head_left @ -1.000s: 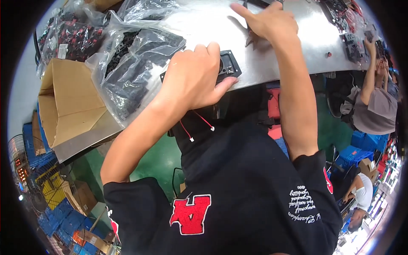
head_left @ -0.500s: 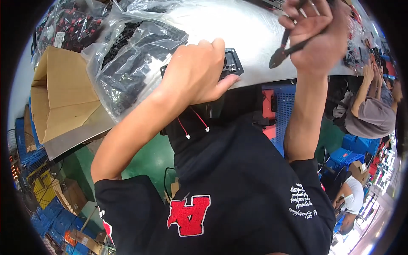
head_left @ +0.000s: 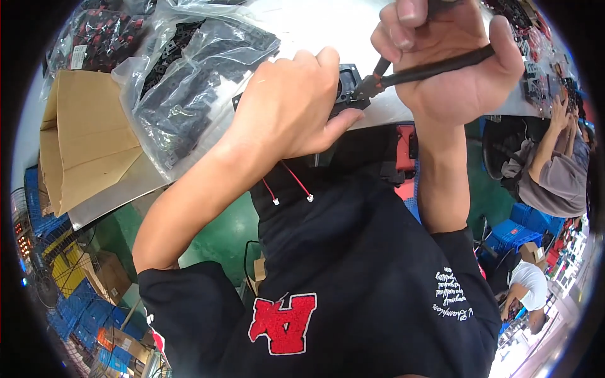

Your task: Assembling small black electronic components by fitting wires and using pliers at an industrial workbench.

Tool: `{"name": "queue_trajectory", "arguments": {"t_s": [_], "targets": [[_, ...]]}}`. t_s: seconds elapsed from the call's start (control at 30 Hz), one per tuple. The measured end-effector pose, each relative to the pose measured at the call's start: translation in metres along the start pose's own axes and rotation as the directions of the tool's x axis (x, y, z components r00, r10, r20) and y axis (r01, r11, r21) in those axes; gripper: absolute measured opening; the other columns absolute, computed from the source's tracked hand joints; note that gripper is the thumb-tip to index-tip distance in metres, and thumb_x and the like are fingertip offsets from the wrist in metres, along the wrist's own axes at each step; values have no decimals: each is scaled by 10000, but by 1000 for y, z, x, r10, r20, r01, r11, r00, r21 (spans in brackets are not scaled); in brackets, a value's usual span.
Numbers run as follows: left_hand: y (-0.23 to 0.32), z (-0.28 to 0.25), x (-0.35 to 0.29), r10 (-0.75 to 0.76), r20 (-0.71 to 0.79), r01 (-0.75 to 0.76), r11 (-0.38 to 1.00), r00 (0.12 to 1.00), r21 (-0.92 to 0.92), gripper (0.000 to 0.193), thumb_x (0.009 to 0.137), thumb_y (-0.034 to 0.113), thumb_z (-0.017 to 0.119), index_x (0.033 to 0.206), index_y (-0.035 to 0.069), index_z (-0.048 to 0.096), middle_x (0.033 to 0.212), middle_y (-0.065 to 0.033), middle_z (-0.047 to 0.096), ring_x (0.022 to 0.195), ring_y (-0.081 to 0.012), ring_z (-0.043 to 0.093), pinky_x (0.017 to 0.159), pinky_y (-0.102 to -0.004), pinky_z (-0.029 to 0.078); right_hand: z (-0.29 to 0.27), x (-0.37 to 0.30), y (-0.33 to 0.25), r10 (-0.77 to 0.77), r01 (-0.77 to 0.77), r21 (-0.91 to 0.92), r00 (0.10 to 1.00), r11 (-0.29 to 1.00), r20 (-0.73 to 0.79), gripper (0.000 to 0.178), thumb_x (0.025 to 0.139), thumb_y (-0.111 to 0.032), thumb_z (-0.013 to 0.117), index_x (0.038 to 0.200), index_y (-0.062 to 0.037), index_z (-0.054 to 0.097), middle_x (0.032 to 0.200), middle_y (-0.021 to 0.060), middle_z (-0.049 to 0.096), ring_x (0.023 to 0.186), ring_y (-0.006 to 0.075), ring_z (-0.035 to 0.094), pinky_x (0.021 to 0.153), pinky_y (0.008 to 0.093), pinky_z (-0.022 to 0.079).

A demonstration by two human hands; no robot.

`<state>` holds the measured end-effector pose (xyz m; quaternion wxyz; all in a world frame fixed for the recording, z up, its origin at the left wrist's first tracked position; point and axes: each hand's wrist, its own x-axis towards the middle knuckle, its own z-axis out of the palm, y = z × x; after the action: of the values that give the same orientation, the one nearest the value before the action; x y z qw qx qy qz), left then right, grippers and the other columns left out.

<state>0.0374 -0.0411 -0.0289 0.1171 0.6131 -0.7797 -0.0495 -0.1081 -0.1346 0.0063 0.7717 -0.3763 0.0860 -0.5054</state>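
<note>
My left hand (head_left: 293, 104) is closed over a black rectangular plastic part (head_left: 348, 79) at the table's near edge, covering most of it. Two red-and-black leads (head_left: 296, 178) with small white connectors hang down below that hand. In my right hand (head_left: 450, 75) is a pair of black-handled pliers or cutters (head_left: 435, 68); the fingers curl around one handle and the thumb rests by the other. The tool's jaws (head_left: 364, 92) touch or nearly touch the right end of the black part. Whether they pinch anything there cannot be made out.
A clear plastic bag of black parts (head_left: 201, 88) lies left on the metal table (head_left: 302, 28), beside an open cardboard box (head_left: 94, 135). Behind it sits a bag of red and black pieces (head_left: 104, 34). At the right, another person (head_left: 554, 176) works at the table.
My right hand has come down and left, bringing the tool's jaws from above the bare table to the black part's right end. My left hand has stayed nearly in place.
</note>
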Motion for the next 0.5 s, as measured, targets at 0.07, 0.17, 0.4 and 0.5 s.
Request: {"name": "queue_trajectory", "arguments": {"t_s": [0.07, 0.17, 0.4, 0.5], "targets": [[-1, 2, 0, 10, -27, -9, 1000, 1000, 29, 551, 831, 502, 734, 894, -7, 531, 730, -160, 628, 642, -315, 680, 576, -389, 548, 12, -9, -5, 3, 18, -320, 998, 947, 64, 656, 975, -613, 361, 1003, 2, 588, 705, 157, 596, 571, 229, 548, 533, 322, 438], [-3, 2, 1, 44, -10, -43, 995, 999, 89, 548, 829, 501, 735, 899, -5, 535, 727, -155, 629, 651, -307, 684, 577, -381, 548, 31, -25, -2, -25, 50, -667, 999, 744, 47, 743, 970, -668, 314, 909, 20, 587, 657, 179, 586, 549, 239, 544, 542, 332, 446], [0, -1, -2, 50, -24, -48, 995, 998, 85, 540, 838, 500, 720, 896, -5, 538, 736, -152, 637, 675, -308, 687, 588, -381, 549, 18, -17, -3, 123, -116, 244, 992, 963, -14, 625, 935, -550, 416, 964, 58, 556, 794, 226, 626, 686, 272, 603, 641, 346, 492], [0, -3, 0, 19, 5, -20, 997, 1000, 71, 536, 846, 500, 708, 884, -6, 535, 736, -152, 636, 690, -324, 687, 601, -396, 552, 7, 4, -6, 59, -54, 40, 990, 998, -126, 508, 879, -445, 481, 986, 45, 561, 790, 193, 606, 705, 265, 586, 660, 355, 483]]}}
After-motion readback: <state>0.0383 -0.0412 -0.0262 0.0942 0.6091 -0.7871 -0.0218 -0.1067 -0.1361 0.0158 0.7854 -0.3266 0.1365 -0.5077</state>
